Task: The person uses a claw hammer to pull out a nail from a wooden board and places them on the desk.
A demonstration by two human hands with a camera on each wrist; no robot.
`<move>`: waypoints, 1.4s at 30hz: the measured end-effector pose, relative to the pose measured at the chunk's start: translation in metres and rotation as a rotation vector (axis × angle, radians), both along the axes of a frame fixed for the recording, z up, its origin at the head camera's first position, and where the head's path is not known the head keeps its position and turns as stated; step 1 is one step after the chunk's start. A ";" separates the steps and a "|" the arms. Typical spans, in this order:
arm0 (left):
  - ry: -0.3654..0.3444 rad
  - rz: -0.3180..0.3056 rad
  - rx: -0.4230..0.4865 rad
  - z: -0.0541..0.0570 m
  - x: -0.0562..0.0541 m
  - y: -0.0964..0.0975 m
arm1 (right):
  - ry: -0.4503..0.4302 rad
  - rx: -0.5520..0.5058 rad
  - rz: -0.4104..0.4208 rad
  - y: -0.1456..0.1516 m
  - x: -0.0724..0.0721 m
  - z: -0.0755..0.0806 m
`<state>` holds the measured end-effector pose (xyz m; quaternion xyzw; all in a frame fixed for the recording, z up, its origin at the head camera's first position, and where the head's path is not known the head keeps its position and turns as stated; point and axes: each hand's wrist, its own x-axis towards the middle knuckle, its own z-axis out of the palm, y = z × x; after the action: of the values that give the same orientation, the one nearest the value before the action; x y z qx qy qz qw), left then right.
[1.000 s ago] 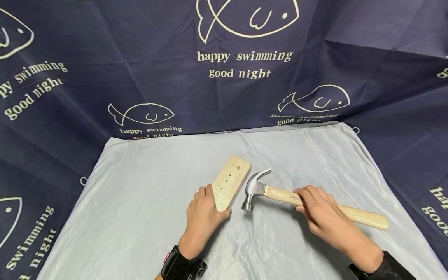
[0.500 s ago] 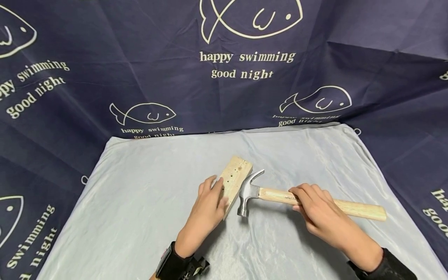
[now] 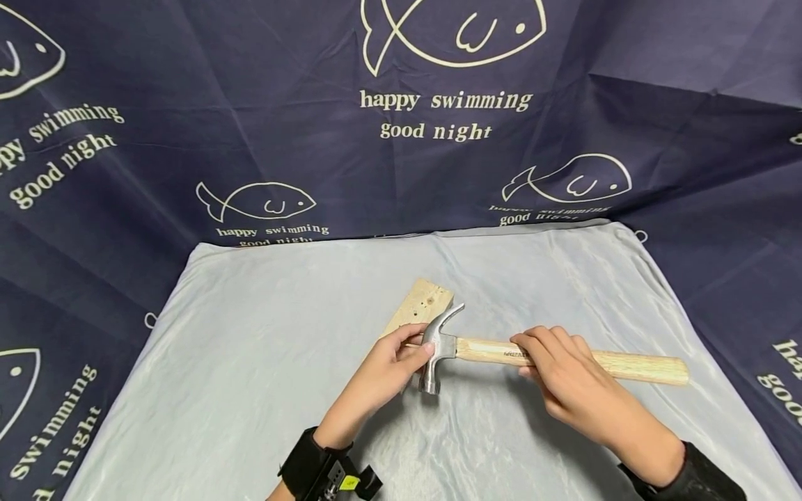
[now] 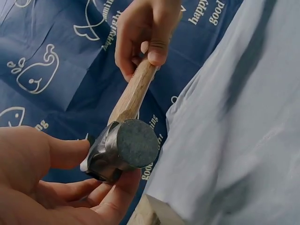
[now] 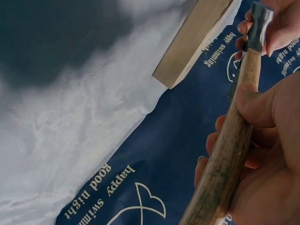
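Observation:
A claw hammer (image 3: 443, 346) with a steel head and pale wooden handle is held level over the table, its claw pointing away from me. My right hand (image 3: 567, 372) grips the handle near its middle, fingers wrapped round the wood, as the right wrist view confirms. My left hand (image 3: 379, 372) pinches the hammer's head; in the left wrist view the thumb (image 4: 70, 152) lies on one side and fingers on the other, beside the round striking face. Behind the left hand a wooden block (image 3: 425, 299) with small holes lies on the table, its near part hidden.
A pale blue-grey cloth (image 3: 269, 334) covers the table. Dark blue curtains (image 3: 263, 125) printed with fish and lettering stand behind it and at both sides. Each wrist wears a black strap; the left one (image 3: 313, 463) carries a small device.
My left hand has let go of the wooden block and moved right onto the hammer's head. The right hand has brought the hammer slightly left, its handle end rising. The block stays nearly in place.

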<state>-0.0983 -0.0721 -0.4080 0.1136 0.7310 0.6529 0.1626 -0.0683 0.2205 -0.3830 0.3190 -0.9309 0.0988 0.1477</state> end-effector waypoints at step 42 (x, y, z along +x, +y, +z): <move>-0.212 0.181 0.194 -0.004 -0.006 -0.007 | 0.127 -0.298 0.089 -0.003 -0.006 0.005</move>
<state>-0.1047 -0.0794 -0.4120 -0.0069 0.6506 0.7407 0.1675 -0.0739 0.2173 -0.3776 0.3401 -0.8796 0.2220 0.2477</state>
